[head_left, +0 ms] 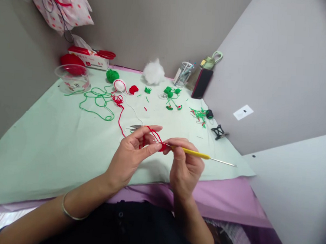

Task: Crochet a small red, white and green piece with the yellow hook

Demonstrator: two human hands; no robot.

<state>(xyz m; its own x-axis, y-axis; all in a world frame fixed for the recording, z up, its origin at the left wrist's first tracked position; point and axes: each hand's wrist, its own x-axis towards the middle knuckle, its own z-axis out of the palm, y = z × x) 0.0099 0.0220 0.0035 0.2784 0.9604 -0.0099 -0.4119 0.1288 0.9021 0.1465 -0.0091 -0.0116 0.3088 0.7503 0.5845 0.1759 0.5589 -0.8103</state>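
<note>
My left hand (133, 149) pinches a small red crochet piece (163, 147) between thumb and fingers, its index finger stretched out with red yarn (121, 121) looped over it. In my right hand (187, 164) is a yellow-handled crochet hook (195, 153), held like a pen. The hook's working tip meets the red piece and the yarn there; its other metal end points out to the right. Fingers partly cover the piece. Just behind my left hand lie scissors (136, 127), their blades pointing left and the rest hidden. The yarn runs back to a red tangle on the table.
Green yarn (96, 113) lies loose at left, near a plastic tub (73, 79). Along the back are a tissue box (96, 61), white stuffing (153, 72), a pen cup (183, 75), a bottle (209, 62) and a phone (202, 84). Small green crocheted pieces (170, 92) and yarn scraps (200, 115) lie at right.
</note>
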